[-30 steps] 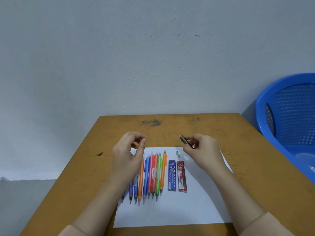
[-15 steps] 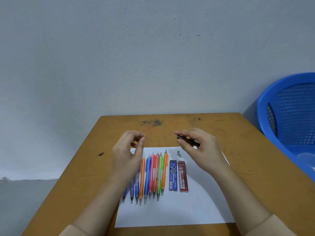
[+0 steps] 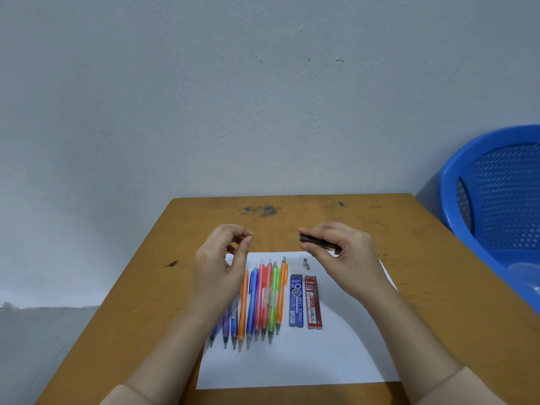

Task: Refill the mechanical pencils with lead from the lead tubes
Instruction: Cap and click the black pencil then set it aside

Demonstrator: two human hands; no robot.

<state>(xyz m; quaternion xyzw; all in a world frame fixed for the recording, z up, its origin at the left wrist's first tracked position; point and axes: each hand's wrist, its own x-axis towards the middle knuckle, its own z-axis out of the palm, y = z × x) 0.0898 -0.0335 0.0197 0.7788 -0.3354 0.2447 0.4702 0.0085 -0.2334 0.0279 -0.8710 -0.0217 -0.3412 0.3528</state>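
Left hand [image 3: 222, 264] is raised over the far edge of the white paper [image 3: 292, 361]. Its grip is narrow, thumb and forefinger pinched on one end of a thin pencil lead [image 3: 271, 237]. The lead runs level toward the right hand [image 3: 347, 258] and is very faint. Cannot tell whether its far end reaches the tube mouth.

The right grip is closed round a dark lead tube [image 3: 317, 242], held roughly level with the open end facing left. The tube's rear is buried in the fingers.

A row of mechanical pencils [image 3: 263, 299] lies on the paper with tips toward the viewer. Blue, orange, pink and green barrels show. The leftmost ones are partly hidden behind the left wrist, so the count is uncertain.

Just right of the row lie a blue lead tube [image 3: 296, 301] and a red lead tube [image 3: 313, 302], side by side. A small grey cap [image 3: 306, 263] lies beyond them, its detail too small to read.

The paper sits on a wooden surface [image 3: 131, 302]. A blue plastic basket [image 3: 496, 200] is cut off at the right edge.
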